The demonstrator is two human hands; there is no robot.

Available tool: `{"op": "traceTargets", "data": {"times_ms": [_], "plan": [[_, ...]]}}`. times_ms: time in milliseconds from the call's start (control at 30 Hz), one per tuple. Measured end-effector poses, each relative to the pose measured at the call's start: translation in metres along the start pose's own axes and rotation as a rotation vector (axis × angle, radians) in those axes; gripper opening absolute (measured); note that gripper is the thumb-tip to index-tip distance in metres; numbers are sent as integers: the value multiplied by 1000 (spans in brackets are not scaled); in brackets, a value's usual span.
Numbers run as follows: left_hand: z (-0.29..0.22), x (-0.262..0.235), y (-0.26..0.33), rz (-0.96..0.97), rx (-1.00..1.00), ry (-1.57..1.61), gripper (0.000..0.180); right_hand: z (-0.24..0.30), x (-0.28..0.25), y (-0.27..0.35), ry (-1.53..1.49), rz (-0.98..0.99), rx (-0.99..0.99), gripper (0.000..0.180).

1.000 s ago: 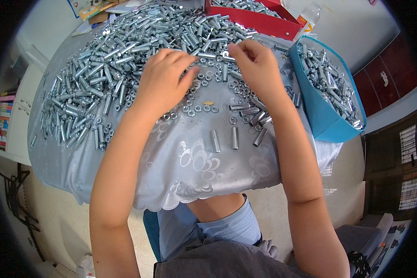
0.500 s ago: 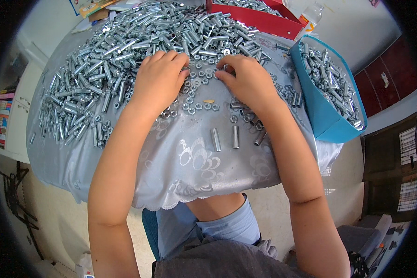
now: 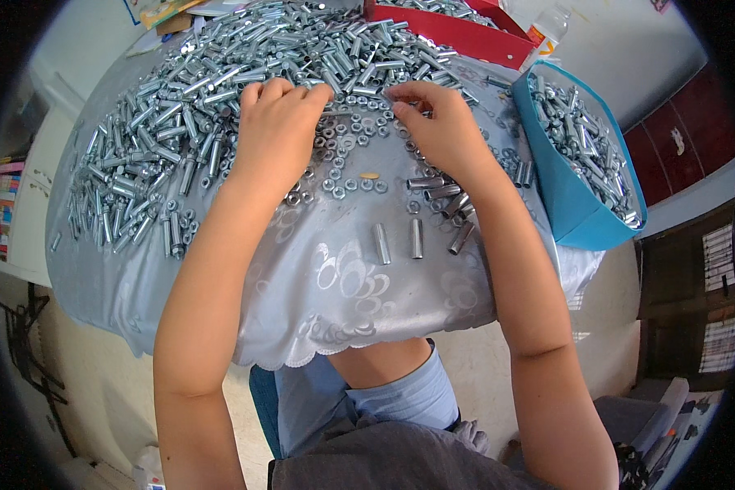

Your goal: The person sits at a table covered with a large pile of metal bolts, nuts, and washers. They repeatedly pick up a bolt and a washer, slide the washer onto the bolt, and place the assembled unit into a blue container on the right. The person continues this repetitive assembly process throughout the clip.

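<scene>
My left hand (image 3: 279, 122) is at the near edge of a big heap of metal sleeve bolts (image 3: 212, 90), its fingers curled down. A thin metal rod (image 3: 336, 113) sticks out to the right from its fingertips, apparently held there. To its right, my right hand (image 3: 443, 126) has bent fingers, with the thumb near the index finger; whatever is between them is hidden. Loose hex nuts (image 3: 351, 185) lie on the cloth between and below the hands. Several metal sleeves (image 3: 416, 238) lie below my right hand, near a small tan oval piece (image 3: 369, 175).
A blue fabric bin (image 3: 584, 204) full of bolts stands at the right table edge. Behind are a red box (image 3: 465, 37) with more metal parts and a clear plastic bottle (image 3: 550, 31). A silvery patterned tablecloth (image 3: 302, 286) covers the table.
My right hand has shifted slightly right and away from me, and my left hand slightly away from me. The thin rod now shows at my left fingertips.
</scene>
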State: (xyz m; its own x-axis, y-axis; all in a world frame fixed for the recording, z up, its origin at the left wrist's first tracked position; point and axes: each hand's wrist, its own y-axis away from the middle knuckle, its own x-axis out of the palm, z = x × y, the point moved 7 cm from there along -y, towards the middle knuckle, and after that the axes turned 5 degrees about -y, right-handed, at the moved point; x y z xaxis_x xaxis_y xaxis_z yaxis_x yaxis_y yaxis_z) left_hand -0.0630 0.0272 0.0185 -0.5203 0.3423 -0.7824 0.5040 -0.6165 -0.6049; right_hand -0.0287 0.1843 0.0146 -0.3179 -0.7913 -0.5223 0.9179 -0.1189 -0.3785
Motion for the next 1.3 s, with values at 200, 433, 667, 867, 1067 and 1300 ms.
{"op": "traceTargets", "data": {"times_ms": [200,433,667,867,1067,1300], "plan": [[2,10,4,55,18,-14,18,-2,5,3,-532,-5,295,40],[-2,16,8,83,-73,21,18,8,11,4,-1011,61,349,34],[-4,8,11,-21,-16,135,16,-4,7,5,-743,-12,424,27],[-3,-5,0,-11,-156,444,14,-6,0,4,-614,-79,350,25],[-6,-11,0,0,-188,560,15,-1,2,2,-569,-47,280,25],[-1,-8,1,-60,-181,623,17,4,-2,-1,-450,-135,71,18]]}}
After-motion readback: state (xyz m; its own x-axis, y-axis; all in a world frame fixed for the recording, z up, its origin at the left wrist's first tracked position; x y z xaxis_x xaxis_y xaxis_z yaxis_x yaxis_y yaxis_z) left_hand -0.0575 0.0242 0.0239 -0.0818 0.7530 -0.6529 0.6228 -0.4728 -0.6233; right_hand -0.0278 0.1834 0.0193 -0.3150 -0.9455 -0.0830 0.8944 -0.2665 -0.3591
